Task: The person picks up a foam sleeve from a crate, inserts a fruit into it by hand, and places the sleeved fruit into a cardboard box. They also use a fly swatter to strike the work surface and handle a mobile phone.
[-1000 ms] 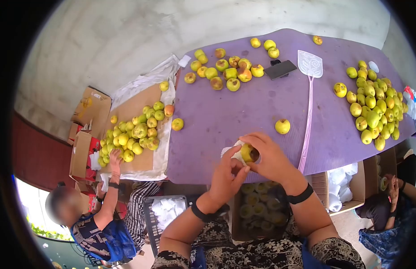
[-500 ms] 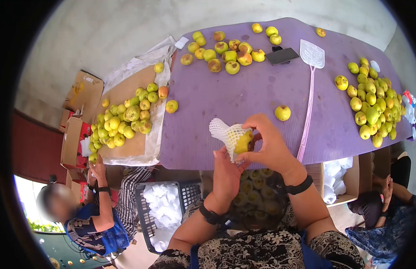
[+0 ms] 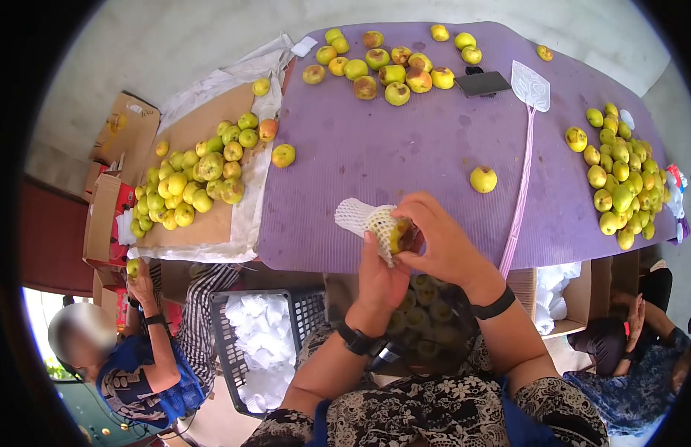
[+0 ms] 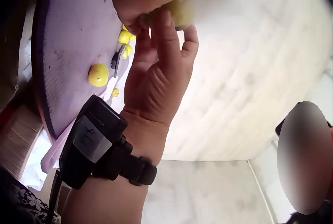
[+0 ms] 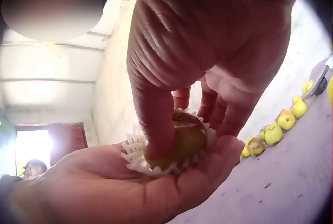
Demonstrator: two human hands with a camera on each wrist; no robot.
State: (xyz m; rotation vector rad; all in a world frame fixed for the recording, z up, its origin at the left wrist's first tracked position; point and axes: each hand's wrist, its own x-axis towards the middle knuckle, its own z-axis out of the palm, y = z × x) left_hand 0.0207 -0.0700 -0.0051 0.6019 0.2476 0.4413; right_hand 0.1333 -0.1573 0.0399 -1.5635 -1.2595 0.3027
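Observation:
A yellow-green apple with a brown patch (image 3: 402, 235) sits partly inside a white foam net (image 3: 356, 215), whose empty end points left over the purple table edge. My right hand (image 3: 448, 244) grips the apple's bare side between thumb and fingers. Below it, my left hand (image 3: 380, 284) holds the netted side. In the right wrist view, the net's frilled rim (image 5: 136, 152) surrounds the apple (image 5: 183, 143), which rests in my left palm (image 5: 114, 187), while my right thumb and fingers reach down around it. The left wrist view shows my left fingers curled by the apple (image 4: 180, 13).
Apples lie in a left pile (image 3: 178, 182), a right pile (image 3: 621, 175) and a back group (image 3: 392, 74). A lone apple (image 3: 483, 179) sits beside a fly swatter (image 3: 530, 88). A crate of white nets (image 3: 260, 343) stands below. People sit at both sides.
The net, bunched beside the apple at first, now extends over its left side. My left hand has moved from pinching to supporting underneath. The person at left has taken an apple off the pile.

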